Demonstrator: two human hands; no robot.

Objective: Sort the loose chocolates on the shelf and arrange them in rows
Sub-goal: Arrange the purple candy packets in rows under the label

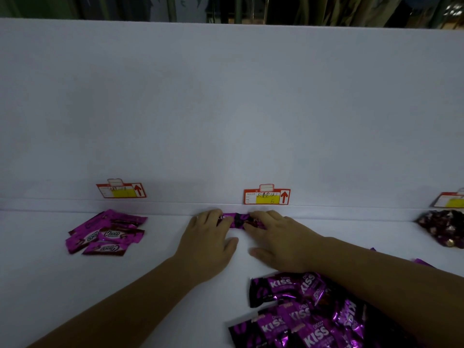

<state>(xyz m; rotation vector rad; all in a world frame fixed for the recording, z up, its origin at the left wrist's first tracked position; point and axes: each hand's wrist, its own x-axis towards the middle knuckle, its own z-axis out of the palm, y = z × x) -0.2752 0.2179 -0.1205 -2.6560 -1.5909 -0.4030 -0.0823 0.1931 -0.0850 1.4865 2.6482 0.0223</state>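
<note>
Two hands are down on the white shelf (75,285), side by side at the back wall (226,109). The left hand (209,241) lies palm-down, fingers together, fingertips on the left end of a purple chocolate (237,220); the right hand (281,238) mirrors it, fingers on the other end, thumb stretched out flat on the shelf. That chocolate sits right against the foot of the wall, just under the middle price tag (267,196). Off to the left, a loose heap of Choco packs (106,232) below another tag (121,190). Near the front, under the right forearm, a pile of Kiss packs (296,320). Far right, a dark bag of sweets (444,227) beneath a third tag (450,200).
</note>
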